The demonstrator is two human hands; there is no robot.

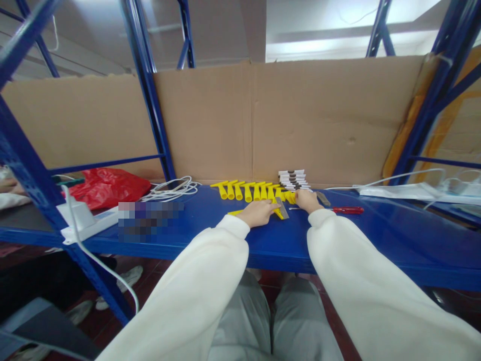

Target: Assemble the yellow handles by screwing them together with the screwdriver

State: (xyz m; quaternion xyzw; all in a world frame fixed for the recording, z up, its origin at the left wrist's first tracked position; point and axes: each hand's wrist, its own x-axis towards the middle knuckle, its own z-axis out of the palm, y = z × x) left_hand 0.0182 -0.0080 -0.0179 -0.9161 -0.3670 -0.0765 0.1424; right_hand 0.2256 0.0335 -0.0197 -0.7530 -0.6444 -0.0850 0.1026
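Note:
My left hand (258, 212) is closed around a yellow-handled scraper (278, 212), with a grey metal blade (283, 209) at its right end. Just right of it, my right hand (308, 200) has its fingers curled at the end of a row of yellow T-shaped plastic handles (248, 193). What those fingers pinch, if anything, is hidden. Behind the hands lies a stack of small white packets (292, 178) with dark marks. A red-handled screwdriver (348, 210) rests right of my right hand, near a flat greyish piece (323, 199).
The blue shelf (210, 220) has a cardboard back panel (206, 125) and blue metal posts (148, 90). A red plastic bag (108, 188), a coiled white cable (176, 189) and a white power strip (92, 223) are at left. Another person's hand (11, 186) shows at far left.

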